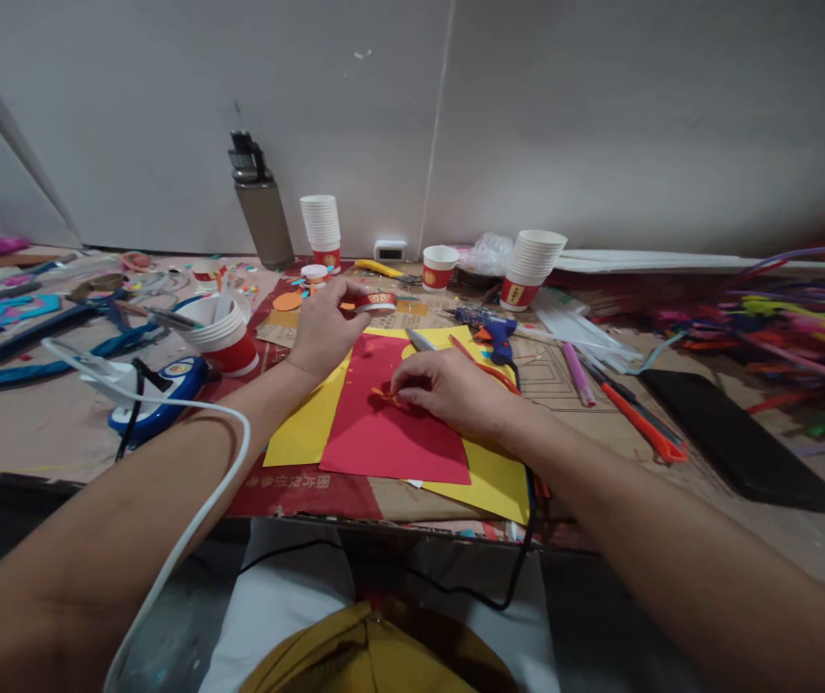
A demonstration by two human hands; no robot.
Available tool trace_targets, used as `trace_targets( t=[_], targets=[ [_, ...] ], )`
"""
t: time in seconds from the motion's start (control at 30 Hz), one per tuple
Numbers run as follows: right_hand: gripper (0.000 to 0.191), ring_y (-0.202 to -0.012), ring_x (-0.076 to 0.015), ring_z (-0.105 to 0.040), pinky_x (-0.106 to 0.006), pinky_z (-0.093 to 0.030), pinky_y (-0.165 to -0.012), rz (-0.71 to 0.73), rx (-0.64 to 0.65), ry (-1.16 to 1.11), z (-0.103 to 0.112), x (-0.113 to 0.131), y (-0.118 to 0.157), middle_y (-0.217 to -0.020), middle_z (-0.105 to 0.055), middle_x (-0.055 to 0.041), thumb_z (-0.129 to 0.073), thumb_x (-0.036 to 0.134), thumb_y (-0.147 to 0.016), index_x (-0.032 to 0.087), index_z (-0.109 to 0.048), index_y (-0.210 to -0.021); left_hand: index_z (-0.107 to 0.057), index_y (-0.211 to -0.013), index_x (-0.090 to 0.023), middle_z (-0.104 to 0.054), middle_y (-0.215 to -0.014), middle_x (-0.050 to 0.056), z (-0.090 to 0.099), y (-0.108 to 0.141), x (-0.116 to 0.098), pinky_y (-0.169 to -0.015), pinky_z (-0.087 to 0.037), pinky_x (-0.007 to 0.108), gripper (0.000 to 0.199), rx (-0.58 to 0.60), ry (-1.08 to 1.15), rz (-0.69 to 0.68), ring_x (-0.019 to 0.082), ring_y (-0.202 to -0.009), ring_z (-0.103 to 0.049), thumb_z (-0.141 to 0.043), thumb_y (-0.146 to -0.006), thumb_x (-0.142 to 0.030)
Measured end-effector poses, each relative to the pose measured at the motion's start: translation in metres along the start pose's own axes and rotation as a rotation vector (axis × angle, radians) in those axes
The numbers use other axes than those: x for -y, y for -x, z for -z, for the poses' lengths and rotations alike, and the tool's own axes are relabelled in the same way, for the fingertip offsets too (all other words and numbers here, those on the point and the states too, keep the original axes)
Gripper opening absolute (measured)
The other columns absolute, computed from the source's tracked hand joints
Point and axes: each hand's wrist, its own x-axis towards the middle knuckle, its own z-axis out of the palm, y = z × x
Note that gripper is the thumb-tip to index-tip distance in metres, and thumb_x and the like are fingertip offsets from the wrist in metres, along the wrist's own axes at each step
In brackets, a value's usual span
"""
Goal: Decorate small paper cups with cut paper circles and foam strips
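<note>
My left hand (pixel 329 325) pinches a short red-and-white cup piece (pixel 375 302) with a gold pattern, above the back edge of the papers. My right hand (pixel 448 390) is closed at the fingertips over the red paper (pixel 390 438), at some small orange scraps (pixel 385 395); whether they are gripped is too small to tell. Yellow sheets (pixel 499 486) lie under the red paper. Scissors, with a grey blade (pixel 419 340) and orange handles, lie partly beneath my right hand.
A blue glue gun (pixel 497 335) and stacked paper cups (pixel 531 269) stand behind right. A black phone (pixel 740 438) lies at right. At left are a cup of tools (pixel 220 337), a blue device (pixel 173 390) and a white cable crossing my left forearm. A bottle (pixel 264 217) stands behind.
</note>
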Motion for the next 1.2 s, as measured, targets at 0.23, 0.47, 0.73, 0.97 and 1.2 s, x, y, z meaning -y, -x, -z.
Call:
trace_targets(
  t=[0.23,0.47,0.73,0.97,1.2],
  targets=[
    [0.018,-0.078,-0.0138,-0.063,-0.027,-0.045,-0.073,0.055,0.0,0.056,0.001,0.003,0.001,-0.087,-0.072,-0.003,-0.059,0.008,-0.083,0.019,-0.072,-0.089,-0.06,-0.081,-0.019,-0.067,-0.083,0.0,0.002,0.0,-0.006,-0.072,-0.05,0.026,0.018,0.014,-0.017,-0.006,0.014,-0.077,-0.062,-0.067,-0.069,-0.009],
    [0.009,-0.082,-0.0152,-0.061,-0.029,-0.046,-0.076,0.047,-0.367,-0.017,0.014,0.004,0.006,-0.086,-0.068,-0.0037,-0.063,0.015,-0.082,0.019,-0.071,-0.081,-0.061,-0.086,-0.019,-0.069,-0.087,-0.001,0.001,0.003,-0.005,-0.073,-0.053,0.025,0.019,0.001,0.029,-0.062,0.012,-0.077,-0.064,-0.065,-0.071,-0.008],
    [0.011,-0.069,-0.0136,-0.061,-0.029,-0.05,-0.066,-0.02,-0.742,-0.388,0.037,0.006,0.017,-0.079,-0.068,-0.0011,-0.07,0.026,-0.078,0.019,-0.068,-0.086,-0.061,-0.09,-0.02,-0.07,-0.099,0.004,0.003,0.012,-0.016,-0.091,-0.052,0.034,0.02,0.017,0.14,-0.366,0.016,-0.1,-0.065,-0.059,-0.076,-0.006],
    [0.013,-0.075,-0.0158,-0.064,-0.033,-0.053,-0.072,0.004,-0.818,-0.388,0.036,0.007,0.018,-0.08,-0.069,-0.0015,-0.072,0.03,-0.078,0.02,-0.065,-0.084,-0.058,-0.088,-0.022,-0.071,-0.102,0.005,0.005,0.017,-0.026,-0.095,-0.051,0.038,0.019,0.081,0.121,-0.467,0.018,-0.105,-0.065,-0.059,-0.078,-0.006],
    [0.008,-0.083,-0.0166,-0.065,-0.033,-0.052,-0.076,0.042,-0.822,-0.28,0.027,0.016,0.019,-0.089,-0.071,-0.0026,-0.07,0.028,-0.081,0.021,-0.068,-0.085,-0.059,-0.093,-0.021,-0.071,-0.103,0.005,0.002,0.021,-0.026,-0.093,-0.052,0.037,0.023,0.123,0.135,-0.53,0.017,-0.104,-0.065,-0.06,-0.077,-0.004]
  ],
)
